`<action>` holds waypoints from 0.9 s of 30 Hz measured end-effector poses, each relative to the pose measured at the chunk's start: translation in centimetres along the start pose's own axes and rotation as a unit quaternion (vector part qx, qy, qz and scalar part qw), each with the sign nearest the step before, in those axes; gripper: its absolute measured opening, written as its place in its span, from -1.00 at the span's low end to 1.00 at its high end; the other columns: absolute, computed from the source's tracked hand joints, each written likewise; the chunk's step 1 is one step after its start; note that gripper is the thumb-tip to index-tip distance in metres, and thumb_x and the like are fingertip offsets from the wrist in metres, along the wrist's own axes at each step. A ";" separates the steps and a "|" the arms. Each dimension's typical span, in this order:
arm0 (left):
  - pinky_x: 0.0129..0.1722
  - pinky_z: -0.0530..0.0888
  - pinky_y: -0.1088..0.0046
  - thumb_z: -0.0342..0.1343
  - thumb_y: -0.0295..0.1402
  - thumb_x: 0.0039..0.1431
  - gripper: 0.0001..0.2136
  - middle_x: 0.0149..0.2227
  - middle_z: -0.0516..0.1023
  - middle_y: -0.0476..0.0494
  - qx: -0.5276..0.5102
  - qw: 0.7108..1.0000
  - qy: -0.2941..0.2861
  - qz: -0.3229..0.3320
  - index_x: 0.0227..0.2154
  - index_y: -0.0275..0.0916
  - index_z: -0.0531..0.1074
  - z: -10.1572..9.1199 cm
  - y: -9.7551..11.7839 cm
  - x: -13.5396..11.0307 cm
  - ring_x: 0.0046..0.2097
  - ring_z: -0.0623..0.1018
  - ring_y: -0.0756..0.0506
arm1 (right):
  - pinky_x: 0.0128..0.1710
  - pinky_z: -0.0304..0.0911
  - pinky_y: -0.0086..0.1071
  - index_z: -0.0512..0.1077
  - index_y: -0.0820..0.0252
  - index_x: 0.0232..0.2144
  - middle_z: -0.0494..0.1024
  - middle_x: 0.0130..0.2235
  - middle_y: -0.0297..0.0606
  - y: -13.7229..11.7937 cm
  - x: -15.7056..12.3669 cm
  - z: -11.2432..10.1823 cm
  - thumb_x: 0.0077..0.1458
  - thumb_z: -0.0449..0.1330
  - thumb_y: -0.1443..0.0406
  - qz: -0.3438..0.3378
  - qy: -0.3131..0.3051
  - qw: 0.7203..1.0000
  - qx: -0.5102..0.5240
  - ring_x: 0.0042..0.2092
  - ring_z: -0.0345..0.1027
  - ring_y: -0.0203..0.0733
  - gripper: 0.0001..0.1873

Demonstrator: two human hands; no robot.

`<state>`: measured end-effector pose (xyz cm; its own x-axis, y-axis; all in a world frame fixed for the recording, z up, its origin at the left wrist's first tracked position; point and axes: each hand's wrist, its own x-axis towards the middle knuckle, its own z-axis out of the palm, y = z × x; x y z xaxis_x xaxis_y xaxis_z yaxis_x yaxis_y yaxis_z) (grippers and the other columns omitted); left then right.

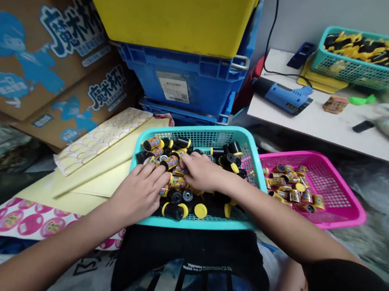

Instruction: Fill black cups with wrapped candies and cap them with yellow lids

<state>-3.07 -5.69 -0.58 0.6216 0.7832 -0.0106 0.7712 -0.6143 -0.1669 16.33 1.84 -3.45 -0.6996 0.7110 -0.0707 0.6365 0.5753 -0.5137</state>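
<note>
A teal plastic basket holds many small black cylinders with yellow caps, some wrapped in colourful printed labels. My left hand rests in its left part, palm down, with the fingers curled over the cylinders. From the right, my right hand reaches in with the fingers closed and pointing down. A labelled cylinder lies between the two hands. My fingertips are partly hidden, so what they grip does not show. A loose yellow cap lies near the basket's front.
A pink basket with labelled cylinders stands at right. On the white table are a blue heat gun and another teal basket. Sticker sheets lie left, below cardboard boxes. Blue crates stand behind.
</note>
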 end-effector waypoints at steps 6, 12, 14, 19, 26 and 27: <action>-0.17 0.35 0.14 0.06 -0.33 0.03 -0.52 -0.18 0.48 -0.37 0.016 0.998 -0.062 0.020 0.03 -0.45 0.33 -0.6 -0.9 0.8 -0.11 0.44 -0.33 | -0.23 0.13 -0.27 0.24 0.18 -0.28 0.43 -0.31 -0.20 1.0 -4.8 -5.3 -0.02 0.11 0.27 0.036 0.112 0.993 -0.023 -0.25 0.26 -0.10 -0.80; -0.24 0.39 0.14 0.09 -0.17 -0.02 -0.54 -0.17 0.52 -0.28 -0.077 0.995 0.058 0.001 -0.03 -0.23 0.31 -3.0 -2.7 2.0 -0.15 0.50 -0.33 | -0.30 0.26 -0.24 0.34 0.21 -0.13 0.53 -0.25 -0.11 7.0 -16.3 -12.9 0.00 0.15 -0.02 0.324 0.120 0.937 -0.054 -0.28 0.41 -0.02 -0.50; -0.17 0.40 0.16 0.14 -0.15 -0.08 -0.49 -0.14 0.52 -0.23 -0.153 0.984 0.086 0.042 -0.02 -0.18 0.29 -4.6 -1.0 4.7 -0.13 0.50 -0.30 | -0.20 0.29 -0.14 0.38 0.24 -0.10 0.53 -0.15 -0.02 8.3 -18.6 -14.1 -0.02 0.16 -0.04 0.375 0.145 0.910 -0.100 -0.17 0.42 0.08 -0.44; -0.04 0.36 0.16 0.17 -0.11 -0.07 -0.34 -0.01 0.47 -0.31 -0.298 0.944 0.017 0.142 0.10 -0.30 0.24 -8.1 7.3 15.6 0.00 0.45 -0.32 | -0.13 0.31 -0.13 0.42 0.21 -0.07 0.53 -0.10 -0.08 5.9 -18.2 -16.0 0.10 0.10 0.06 0.286 0.306 0.903 -0.101 -0.11 0.42 0.01 -0.56; -0.01 0.34 0.28 0.13 -0.15 0.05 -0.55 0.02 0.50 -0.19 -0.302 0.946 0.000 0.120 0.00 -0.21 0.41 -8.9 1.3 16.6 0.03 0.46 -0.24 | -0.22 0.29 -0.23 0.44 0.18 -0.18 0.55 -0.24 -0.20 2.4 -11.7 -14.3 0.14 0.11 0.14 0.135 0.321 0.937 -0.032 -0.24 0.43 -0.08 -0.71; -0.07 0.37 0.30 0.08 -0.15 0.10 -0.62 -0.06 0.55 -0.16 -0.282 0.957 0.008 0.069 -0.06 -0.20 0.45 -8.8 -0.9 14.7 -0.06 0.50 -0.20 | -0.20 0.29 -0.23 0.43 0.16 -0.19 0.55 -0.23 -0.21 2.3 -10.2 -13.3 0.14 0.11 0.15 0.090 0.274 0.957 -0.018 -0.22 0.42 -0.09 -0.73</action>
<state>6.56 5.57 8.11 0.7220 0.6915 0.0221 0.6297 -0.6701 0.3931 29.22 1.31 7.50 -0.3092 0.8993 0.3092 0.7482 0.4308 -0.5046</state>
